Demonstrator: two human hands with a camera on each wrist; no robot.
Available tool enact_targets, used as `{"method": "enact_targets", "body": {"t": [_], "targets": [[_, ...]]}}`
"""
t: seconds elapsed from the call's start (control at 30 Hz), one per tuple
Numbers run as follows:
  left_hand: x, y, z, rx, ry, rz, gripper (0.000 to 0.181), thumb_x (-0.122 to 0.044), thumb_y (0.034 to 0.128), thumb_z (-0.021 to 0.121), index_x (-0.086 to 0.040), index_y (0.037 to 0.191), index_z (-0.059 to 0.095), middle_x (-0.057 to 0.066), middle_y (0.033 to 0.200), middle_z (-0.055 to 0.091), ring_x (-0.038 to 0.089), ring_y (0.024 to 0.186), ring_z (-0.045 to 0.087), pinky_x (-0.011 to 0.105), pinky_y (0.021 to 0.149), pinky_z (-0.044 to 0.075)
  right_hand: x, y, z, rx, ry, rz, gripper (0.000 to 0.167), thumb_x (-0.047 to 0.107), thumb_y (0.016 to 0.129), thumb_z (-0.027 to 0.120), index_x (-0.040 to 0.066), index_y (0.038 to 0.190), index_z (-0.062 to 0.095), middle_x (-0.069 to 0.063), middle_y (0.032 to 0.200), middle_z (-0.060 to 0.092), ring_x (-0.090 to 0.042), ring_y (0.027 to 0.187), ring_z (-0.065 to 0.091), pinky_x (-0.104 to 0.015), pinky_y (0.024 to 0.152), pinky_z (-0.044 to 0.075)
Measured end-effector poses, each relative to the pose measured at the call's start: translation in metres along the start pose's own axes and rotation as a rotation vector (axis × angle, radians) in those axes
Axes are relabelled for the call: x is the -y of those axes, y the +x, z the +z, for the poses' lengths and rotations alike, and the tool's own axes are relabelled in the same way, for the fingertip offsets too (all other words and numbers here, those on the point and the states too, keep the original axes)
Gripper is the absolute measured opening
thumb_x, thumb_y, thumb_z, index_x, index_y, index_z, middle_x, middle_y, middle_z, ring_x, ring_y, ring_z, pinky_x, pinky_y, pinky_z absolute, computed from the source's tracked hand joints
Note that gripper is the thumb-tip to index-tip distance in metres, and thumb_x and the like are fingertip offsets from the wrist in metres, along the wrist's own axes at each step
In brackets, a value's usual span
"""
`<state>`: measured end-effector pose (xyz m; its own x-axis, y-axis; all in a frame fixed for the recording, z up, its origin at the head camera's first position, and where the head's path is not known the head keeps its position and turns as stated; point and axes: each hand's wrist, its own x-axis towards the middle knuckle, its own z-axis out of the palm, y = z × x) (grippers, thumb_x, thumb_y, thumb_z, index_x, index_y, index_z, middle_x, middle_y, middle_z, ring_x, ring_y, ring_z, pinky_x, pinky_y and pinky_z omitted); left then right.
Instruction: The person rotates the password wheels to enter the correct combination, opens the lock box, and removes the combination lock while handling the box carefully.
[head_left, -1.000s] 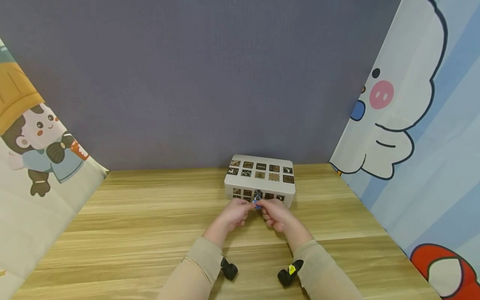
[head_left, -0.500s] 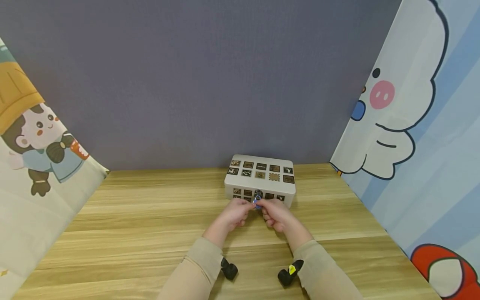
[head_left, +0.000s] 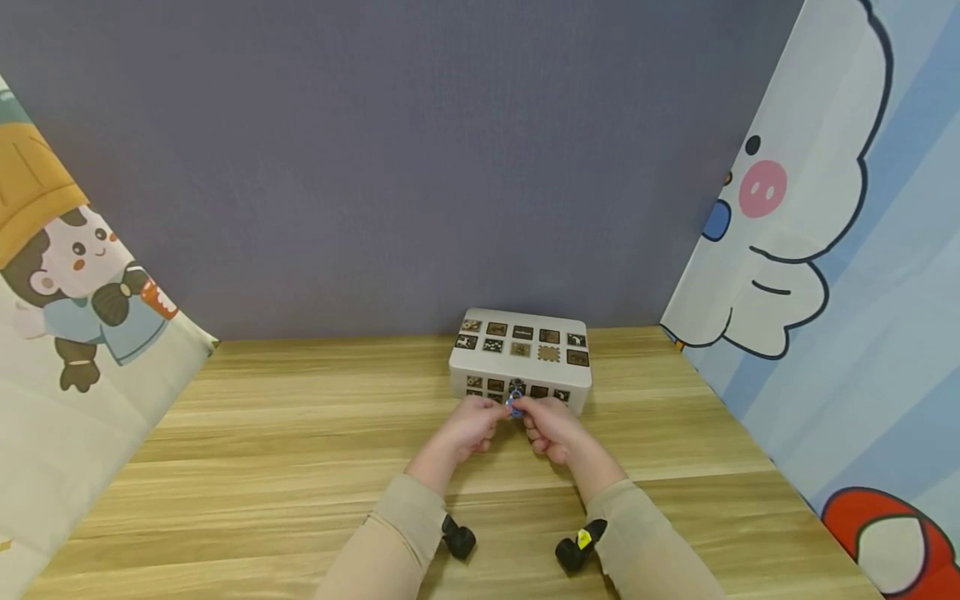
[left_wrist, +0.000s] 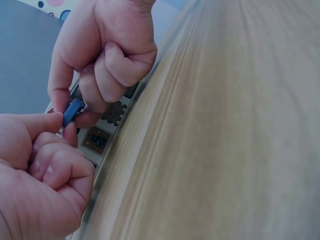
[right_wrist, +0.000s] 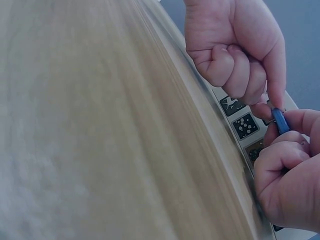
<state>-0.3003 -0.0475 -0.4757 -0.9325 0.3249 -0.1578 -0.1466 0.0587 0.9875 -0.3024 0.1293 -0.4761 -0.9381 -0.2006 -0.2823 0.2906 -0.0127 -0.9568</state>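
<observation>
A white tin box (head_left: 498, 362) printed with small dark pictures stands with its lid down at the back of the table. At the clasp on its front hangs a small blue padlock (head_left: 515, 403), its metal shackle showing above the fingers. From one side my left hand (head_left: 472, 423) pinches the padlock between thumb and forefinger. My right hand (head_left: 553, 427) pinches it from the other side, and both hands keep their other fingers curled. In the left wrist view, the padlock's blue body (left_wrist: 73, 112) shows between the fingertips. Fingers hide much of it, so any key cannot be made out.
The wood-grain table (head_left: 300, 467) spreads out around the arms. A grey panel (head_left: 375, 167) rises right behind the box. Cartoon-printed sheets flank the table, a cream one (head_left: 67, 450) at left and a blue one (head_left: 885, 350) at right.
</observation>
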Motion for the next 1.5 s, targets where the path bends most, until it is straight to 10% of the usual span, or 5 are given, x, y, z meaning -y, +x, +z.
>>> {"method": "enact_targets", "body": {"t": [1.5], "targets": [[0.002,0.003,0.0,0.003,-0.011,0.005,0.029,-0.015,0.0999,0.062,0.01,0.112,0.066,-0.008,0.057,0.038,0.005,0.047,0.032,0.019,0.043,0.03,0.01,-0.009,-0.016,0.018,0.14,0.059,0.021,0.025,0.1,0.062,0.006,0.093,0.069,0.01,0.056,0.034,-0.003,0.045,0.025,-0.016,0.039,0.02]]}}
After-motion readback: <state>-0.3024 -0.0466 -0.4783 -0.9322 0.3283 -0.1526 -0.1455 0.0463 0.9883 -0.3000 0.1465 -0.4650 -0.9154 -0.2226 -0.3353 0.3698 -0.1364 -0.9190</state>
